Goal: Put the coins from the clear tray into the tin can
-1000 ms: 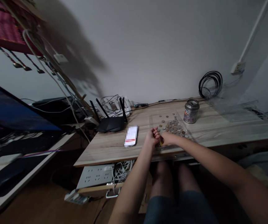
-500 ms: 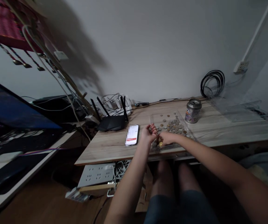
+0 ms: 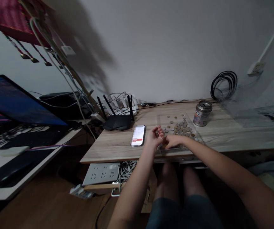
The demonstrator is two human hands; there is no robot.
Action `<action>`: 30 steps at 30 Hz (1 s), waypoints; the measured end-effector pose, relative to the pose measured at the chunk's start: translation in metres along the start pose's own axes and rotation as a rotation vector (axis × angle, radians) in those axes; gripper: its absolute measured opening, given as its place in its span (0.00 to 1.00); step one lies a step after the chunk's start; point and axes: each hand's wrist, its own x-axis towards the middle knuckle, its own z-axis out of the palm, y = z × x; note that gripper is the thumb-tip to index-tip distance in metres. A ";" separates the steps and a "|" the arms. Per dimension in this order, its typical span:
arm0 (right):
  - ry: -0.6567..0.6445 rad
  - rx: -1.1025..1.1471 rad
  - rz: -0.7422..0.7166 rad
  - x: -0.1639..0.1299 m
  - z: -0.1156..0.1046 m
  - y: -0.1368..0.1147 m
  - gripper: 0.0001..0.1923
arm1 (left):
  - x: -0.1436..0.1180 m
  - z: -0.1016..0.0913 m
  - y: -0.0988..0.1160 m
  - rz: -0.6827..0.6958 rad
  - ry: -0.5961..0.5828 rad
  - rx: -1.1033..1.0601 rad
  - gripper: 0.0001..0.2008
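My left hand (image 3: 155,136) is held palm up above the left edge of a clear plastic tray (image 3: 200,139), its fingers curled around some coins that show only in part. Close beside it, my right hand (image 3: 173,141) reaches down into the tray's near left corner. Its fingers are drawn together at a gold-coloured coin (image 3: 165,146), and the fingertips are partly hidden. Silver and brassy coins (image 3: 182,128) lie in a loose pile further right in the tray, with several single ones scattered behind.
Left of the tray lies a lit phone (image 3: 138,135), and behind that a black router (image 3: 118,122) with raised antennas. A metal tin (image 3: 202,113) with a slotted lid stands at the back right. Coiled black cable (image 3: 223,85) leans on the wall. A power strip (image 3: 101,174) sits below the tabletop.
The view has shifted a little, so the scene sits further right. My right hand has moved slightly closer to the left hand and covers more of the gold-coloured coin.
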 end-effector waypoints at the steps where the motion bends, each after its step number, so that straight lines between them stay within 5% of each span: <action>1: 0.014 0.012 0.004 0.001 0.002 0.000 0.05 | 0.000 0.000 0.000 0.001 0.004 -0.001 0.09; 8: 0.162 -0.012 0.020 0.005 0.012 -0.010 0.08 | 0.004 0.000 -0.002 0.001 -0.015 -0.010 0.10; 14: -0.083 -0.091 0.160 0.008 0.000 -0.019 0.04 | 0.003 0.002 -0.005 -0.009 -0.009 0.004 0.10; 21: -0.204 0.018 0.176 0.010 -0.003 -0.018 0.04 | 0.004 0.000 0.002 -0.010 0.010 -0.015 0.10; 26: -0.130 0.081 0.066 -0.004 -0.005 -0.003 0.06 | 0.017 0.002 0.003 0.106 0.213 0.035 0.10; 30: 0.113 0.156 0.064 -0.028 -0.039 0.005 0.11 | 0.031 0.005 0.000 0.065 0.215 0.139 0.11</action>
